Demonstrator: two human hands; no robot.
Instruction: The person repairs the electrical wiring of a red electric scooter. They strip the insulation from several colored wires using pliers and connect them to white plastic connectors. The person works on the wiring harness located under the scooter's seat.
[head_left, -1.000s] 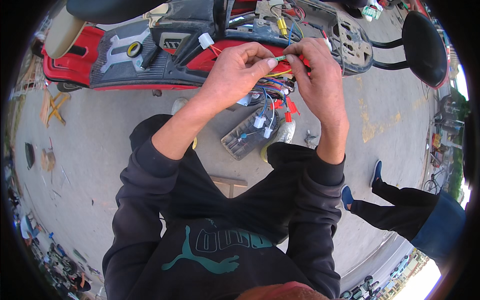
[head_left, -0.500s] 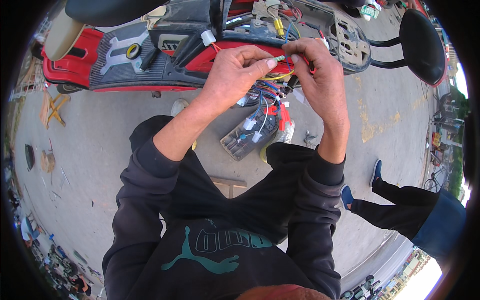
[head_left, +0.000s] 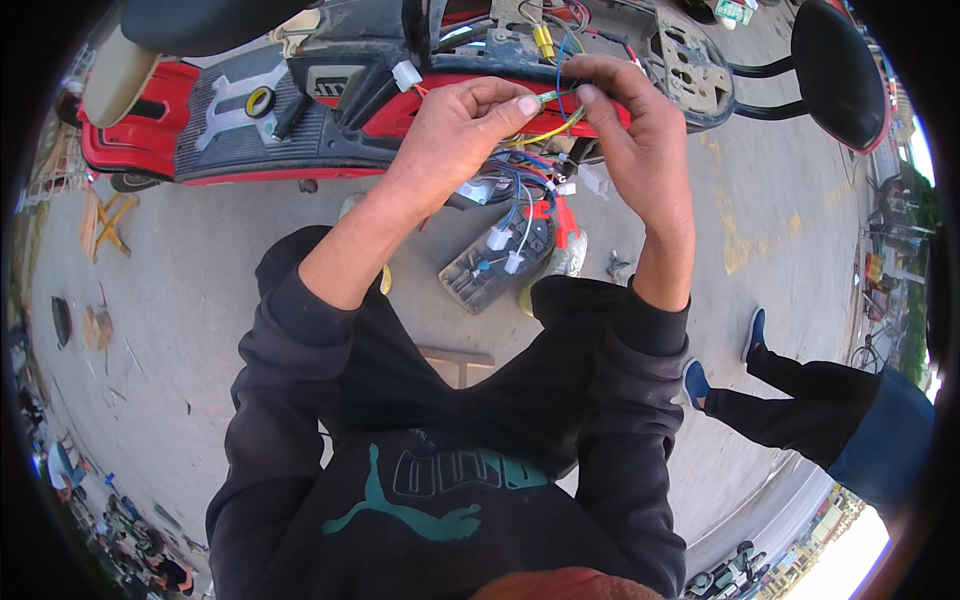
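My left hand (head_left: 455, 130) and my right hand (head_left: 635, 125) are raised together over a red and black scooter (head_left: 260, 120) with its panels off. Both pinch thin yellow and green wires (head_left: 552, 112) between thumb and fingertips, the fingertips almost touching. Below the hands hangs a bundle of blue, red and white wires with white plug connectors (head_left: 515, 225). It leads to a grey controller box (head_left: 487, 272) lying by my knees. The wire ends inside my fingers are hidden.
A round black seat on a metal arm (head_left: 835, 70) sticks out at the upper right. Another person's legs in dark trousers and blue shoes (head_left: 790, 385) stand on the concrete at the right. A small wooden stool (head_left: 108, 220) sits at the left.
Both hands have stayed on the wires and kept nearly the same place, working the strands a little closer together. The hanging connectors have swung slightly.
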